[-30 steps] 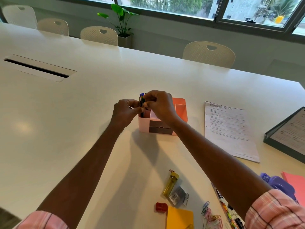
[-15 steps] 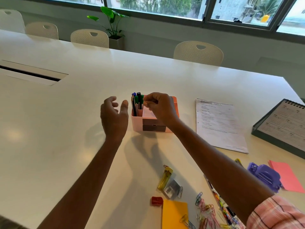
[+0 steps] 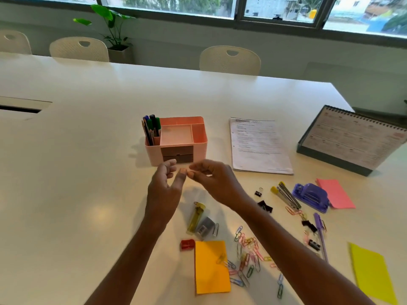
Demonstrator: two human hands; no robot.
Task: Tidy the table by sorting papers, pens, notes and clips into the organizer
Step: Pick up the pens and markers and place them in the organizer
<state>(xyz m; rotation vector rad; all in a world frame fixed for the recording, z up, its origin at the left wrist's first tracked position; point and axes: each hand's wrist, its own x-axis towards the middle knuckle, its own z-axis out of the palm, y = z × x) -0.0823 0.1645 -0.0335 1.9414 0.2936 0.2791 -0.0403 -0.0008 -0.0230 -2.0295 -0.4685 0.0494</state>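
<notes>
Head view shows both hands in the air just in front of the pink organizer (image 3: 178,137). Left hand (image 3: 164,188) is loosely curled and holds nothing. Right hand (image 3: 211,179) has its fingertips pinched, but I cannot tell if anything is in them. Pens (image 3: 151,128) stand in the organizer's left slot. Paper clips (image 3: 246,254), sticky notes (image 3: 211,267) and printed papers (image 3: 257,144) lie on the bench (image 3: 77,172). A careless sweep could scatter the tiny clips or knock the organizer over.
</notes>
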